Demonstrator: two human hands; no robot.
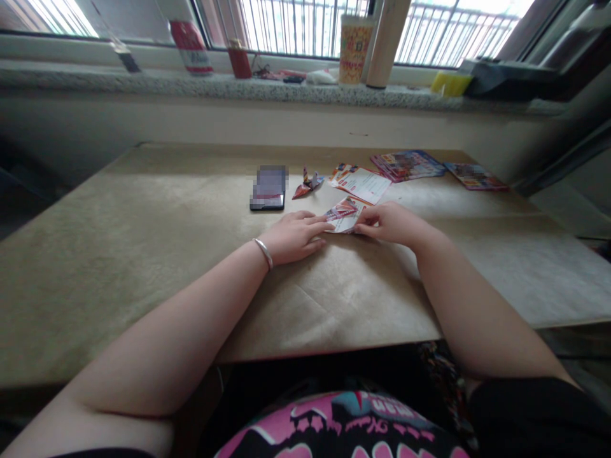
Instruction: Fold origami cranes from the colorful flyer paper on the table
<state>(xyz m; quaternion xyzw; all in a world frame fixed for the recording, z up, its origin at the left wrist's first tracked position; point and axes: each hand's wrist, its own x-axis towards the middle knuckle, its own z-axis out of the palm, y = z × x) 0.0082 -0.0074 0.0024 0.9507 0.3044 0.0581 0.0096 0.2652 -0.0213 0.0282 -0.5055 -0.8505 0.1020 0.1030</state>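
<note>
A small piece of printed paper (342,215), partly folded, lies on the brown paper-covered table (143,242). My left hand (293,236) rests flat beside it, fingers stretched out and pressing its left edge. A silver bangle (263,252) circles that wrist. My right hand (389,222) has its fingers curled and pinches the paper's right edge. A finished folded paper figure (308,184) stands a little further away.
A dark phone (268,188) lies beyond my left hand. Printed leaflets (361,183) and booklets (407,165) (475,176) are spread at the far right. The window sill (143,81) holds cups, a can, a yellow sponge and a wooden cylinder.
</note>
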